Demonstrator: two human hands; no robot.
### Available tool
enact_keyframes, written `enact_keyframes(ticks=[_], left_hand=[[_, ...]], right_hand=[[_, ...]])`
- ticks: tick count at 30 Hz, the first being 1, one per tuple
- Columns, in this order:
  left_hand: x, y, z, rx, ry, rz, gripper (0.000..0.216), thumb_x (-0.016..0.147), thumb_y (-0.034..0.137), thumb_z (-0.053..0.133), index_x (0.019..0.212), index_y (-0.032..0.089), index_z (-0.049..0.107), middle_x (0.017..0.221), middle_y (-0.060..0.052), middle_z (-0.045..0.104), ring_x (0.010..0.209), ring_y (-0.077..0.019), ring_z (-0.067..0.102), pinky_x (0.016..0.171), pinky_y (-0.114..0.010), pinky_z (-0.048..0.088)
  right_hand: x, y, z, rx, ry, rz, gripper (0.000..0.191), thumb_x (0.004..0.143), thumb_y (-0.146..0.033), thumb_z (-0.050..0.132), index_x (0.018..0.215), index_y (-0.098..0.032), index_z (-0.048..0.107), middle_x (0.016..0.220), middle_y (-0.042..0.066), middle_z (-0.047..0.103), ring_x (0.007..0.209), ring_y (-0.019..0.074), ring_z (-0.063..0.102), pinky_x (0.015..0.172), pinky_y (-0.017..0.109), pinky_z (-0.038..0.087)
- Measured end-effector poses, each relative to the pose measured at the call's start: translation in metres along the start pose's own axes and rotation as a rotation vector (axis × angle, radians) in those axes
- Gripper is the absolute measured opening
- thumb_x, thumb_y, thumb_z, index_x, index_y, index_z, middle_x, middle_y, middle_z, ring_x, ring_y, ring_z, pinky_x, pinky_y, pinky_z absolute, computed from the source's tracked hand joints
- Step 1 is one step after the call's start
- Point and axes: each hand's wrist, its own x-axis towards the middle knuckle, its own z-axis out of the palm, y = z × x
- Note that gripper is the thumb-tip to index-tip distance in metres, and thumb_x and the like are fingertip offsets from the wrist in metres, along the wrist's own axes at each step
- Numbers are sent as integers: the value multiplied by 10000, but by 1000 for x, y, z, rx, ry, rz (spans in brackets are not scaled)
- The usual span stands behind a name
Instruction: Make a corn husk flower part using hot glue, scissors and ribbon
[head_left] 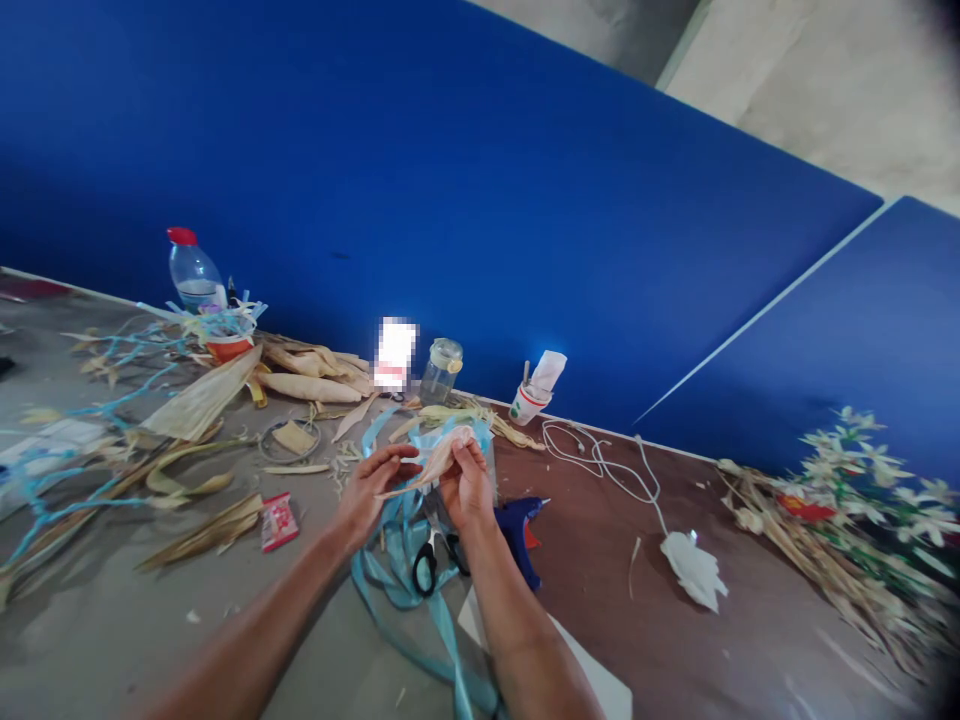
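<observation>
My right hand [466, 482] pinches the broad end of a pale dried corn husk piece [436, 462], thumb on top. The husk narrows to a thin tip toward my left hand [373, 490]. Half-stretched fingers of that left hand lie beside the tip; whether they touch it is unclear. Underneath, black-handled scissors [424, 566] rest on a tangle of light blue ribbon [401, 580], their blades partly hidden by my right hand. A blue glue gun [517, 530] lies just right of my right wrist.
Corn husks [315, 370], a red packet [280, 521] and a bottle [193, 275] are on the left. A glass jar [442, 370], a paper cup [529, 400] and a bright blurred screen [395, 353] stand along the blue partition [450, 200]. White cable [600, 460] and flowers [877, 480] are right.
</observation>
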Motion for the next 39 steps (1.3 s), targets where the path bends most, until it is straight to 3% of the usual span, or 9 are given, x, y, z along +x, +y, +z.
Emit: enact_keyframes(ticks=[3,9,13,19,25,28,33,36,39], left_hand=[[-1,1,1,-111,-93,-83,433,663,499,699,887,130,674,789,-79,688,678,-174,618,637,-285,465],[0,0,-1,16,-98,-34,306,618,359,779,719,152,578,586,40,556,506,-69,458,496,-196,345],[0,-2,1,148,-143,2,316,617,383,768,699,157,563,559,53,516,485,-59,401,460,-184,289],[-3,6,4,202,-156,-12,255,606,356,757,729,168,635,628,11,586,561,-105,480,523,-206,350],[-5,11,3,172,-119,-78,229,590,321,763,670,166,614,559,29,540,492,-94,432,470,-198,292],[-4,9,-2,189,-160,-82,225,608,323,759,688,167,619,567,25,548,492,-95,440,465,-195,292],[0,5,-5,205,-219,-53,256,638,339,754,798,163,658,665,-9,624,555,-113,517,508,-203,367],[2,4,-4,164,-149,-38,277,608,347,777,761,155,649,689,-26,664,615,-131,573,571,-212,424],[2,6,-4,75,-72,-67,251,616,337,774,673,159,605,607,-4,643,536,-110,554,520,-199,412]], right_hand=[[-5,7,1,-203,-93,-17,141,649,-251,730,689,-186,611,600,-49,581,510,78,503,531,201,434],[-17,9,13,-371,-265,-12,133,668,-274,696,621,-181,613,608,-29,584,574,103,499,618,230,426],[-11,7,13,-212,-174,91,176,646,-335,679,626,-193,578,559,-30,561,536,121,477,566,243,413],[-4,6,6,-60,-60,127,238,605,-221,686,545,-199,456,494,-80,439,453,72,370,482,192,345],[-2,1,8,-68,-3,52,235,613,-198,669,579,-202,436,486,-89,444,448,66,407,486,193,368],[-1,-1,6,-77,20,57,228,591,-210,693,651,-206,473,438,-111,419,384,51,344,416,178,308],[-9,2,11,-207,-38,-6,196,607,-237,708,671,-184,531,501,-85,518,381,29,344,390,164,243],[-16,7,17,-317,-138,27,163,624,-242,709,661,-168,569,536,-59,557,414,35,385,405,168,269],[-19,10,20,-299,-167,85,188,612,-251,725,693,-166,578,535,-64,548,404,33,372,404,169,280]])
